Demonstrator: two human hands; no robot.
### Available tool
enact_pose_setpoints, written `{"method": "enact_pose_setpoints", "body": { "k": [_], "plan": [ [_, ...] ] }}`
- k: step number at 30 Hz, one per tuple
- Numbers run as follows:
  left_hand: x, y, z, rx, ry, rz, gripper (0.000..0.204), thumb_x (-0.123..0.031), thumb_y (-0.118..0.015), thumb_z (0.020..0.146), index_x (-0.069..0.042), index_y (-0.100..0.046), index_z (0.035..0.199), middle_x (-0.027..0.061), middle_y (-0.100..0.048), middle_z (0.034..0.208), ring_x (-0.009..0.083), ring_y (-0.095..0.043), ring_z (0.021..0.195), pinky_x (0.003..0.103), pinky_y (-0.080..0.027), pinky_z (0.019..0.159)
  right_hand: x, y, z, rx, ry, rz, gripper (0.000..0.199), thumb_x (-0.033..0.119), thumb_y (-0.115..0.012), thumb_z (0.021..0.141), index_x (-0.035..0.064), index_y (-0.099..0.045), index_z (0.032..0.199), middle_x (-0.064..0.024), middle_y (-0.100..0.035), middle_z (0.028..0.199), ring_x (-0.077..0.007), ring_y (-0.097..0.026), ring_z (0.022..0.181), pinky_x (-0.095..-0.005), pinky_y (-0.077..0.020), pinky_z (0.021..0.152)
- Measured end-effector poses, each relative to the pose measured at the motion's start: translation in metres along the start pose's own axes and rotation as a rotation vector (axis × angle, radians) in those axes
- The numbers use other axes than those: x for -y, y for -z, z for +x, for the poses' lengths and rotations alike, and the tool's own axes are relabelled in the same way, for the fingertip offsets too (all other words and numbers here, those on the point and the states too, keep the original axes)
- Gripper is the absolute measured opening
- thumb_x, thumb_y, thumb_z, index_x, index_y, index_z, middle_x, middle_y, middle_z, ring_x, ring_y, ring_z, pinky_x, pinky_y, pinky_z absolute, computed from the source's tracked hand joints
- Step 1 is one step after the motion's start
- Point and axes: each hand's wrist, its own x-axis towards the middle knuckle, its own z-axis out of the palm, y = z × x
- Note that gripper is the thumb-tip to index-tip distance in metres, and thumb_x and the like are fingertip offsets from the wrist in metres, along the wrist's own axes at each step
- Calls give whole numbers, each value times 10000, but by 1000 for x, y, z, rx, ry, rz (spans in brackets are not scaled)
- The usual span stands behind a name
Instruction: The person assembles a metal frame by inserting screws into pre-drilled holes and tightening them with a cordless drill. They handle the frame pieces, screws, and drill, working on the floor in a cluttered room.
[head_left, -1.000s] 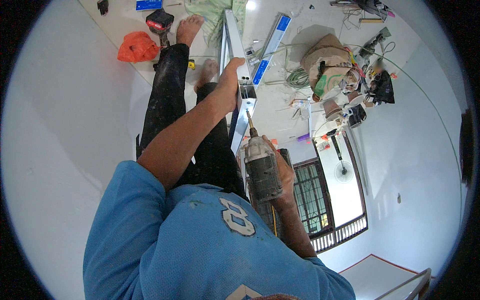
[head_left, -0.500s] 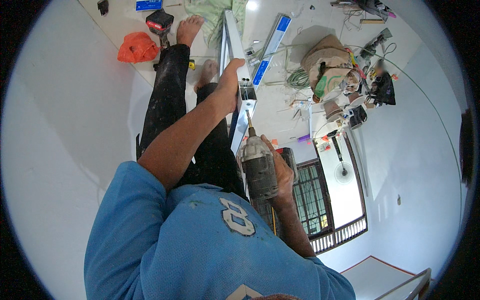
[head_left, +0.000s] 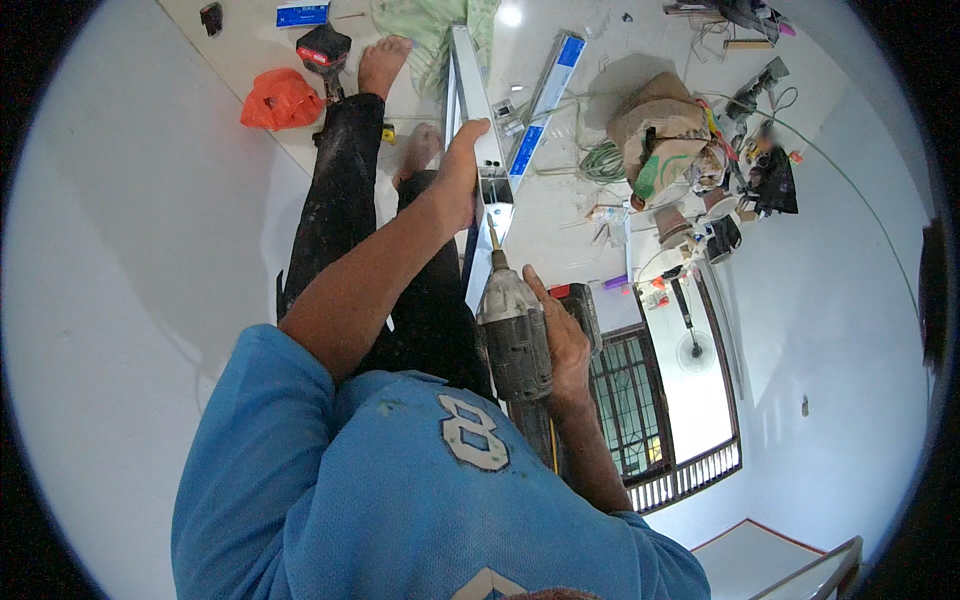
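Note:
My left hand [head_left: 460, 178] is wrapped round a white metal profile [head_left: 474, 90] that stretches away from me over the floor. Its hollow end faces me, where it meets a second metal profile [head_left: 486, 265] running back toward my body. In my right hand [head_left: 565, 340] is a grey and black cordless power driver [head_left: 515, 345], held by its grip. Its thin gold-coloured bit [head_left: 494, 232] points at the corner where the profiles meet. Whether the tip sits in a screw is too small to tell. The trigger is hidden behind the tool body.
Another cordless drill [head_left: 325, 50] and an orange plastic bag [head_left: 282, 100] lie at the far left. A blue-and-white wrapped profile [head_left: 545, 105] lies right of my work. Beyond it are a green cable coil [head_left: 602, 162], a brown sack [head_left: 655, 115] and a standing fan [head_left: 695, 350].
The driver has shifted slightly to the left, its bit now angled a little differently at the corner. My left hand keeps its grip on the profile. The whole view has moved slightly.

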Motion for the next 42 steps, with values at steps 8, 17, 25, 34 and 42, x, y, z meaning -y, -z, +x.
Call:
{"method": "enact_pose_setpoints", "body": {
  "k": [8,17,25,34,42],
  "plan": [
    [6,6,0,70,-19,40,696,-725,-738,898,-37,-639,928,135,-640,705,275,-636,521,443,-550,501,-7,2,-12,-181,-59,870,737,160,-811,999,-32,-485,1632,-210,-672,1511,-290,-726,1287,-382,-611,1080],
    [-5,17,46,85,82,-60,480,-443,-724,878,20,-626,956,196,-648,727,367,-676,613,515,-640,641,-36,-35,-28,-177,108,309,723,193,-830,967,-22,-537,1592,-233,-667,1520,-305,-749,1271,-399,-612,1062],
    [3,36,88,89,42,30,484,-430,-620,882,55,-622,882,237,-638,701,356,-670,589,519,-618,600,-34,-43,-26,-129,-23,441,700,199,-825,969,-31,-553,1571,-243,-629,1566,-341,-689,1375,-433,-565,1142],
    [2,16,56,48,-14,21,476,-437,-626,887,39,-613,880,194,-625,698,317,-652,570,488,-610,583,-18,-41,-29,-67,-257,963,815,171,-850,960,-9,-466,1655,-197,-626,1581,-271,-672,1381,-413,-556,1149],
    [0,11,43,78,-14,34,454,-451,-609,901,1,-586,923,151,-610,710,290,-640,582,450,-598,581,3,-14,-12,-15,-179,373,850,178,-858,930,36,-460,1668,-229,-716,1420,-326,-715,1314,-424,-557,1127]
  ]
}}
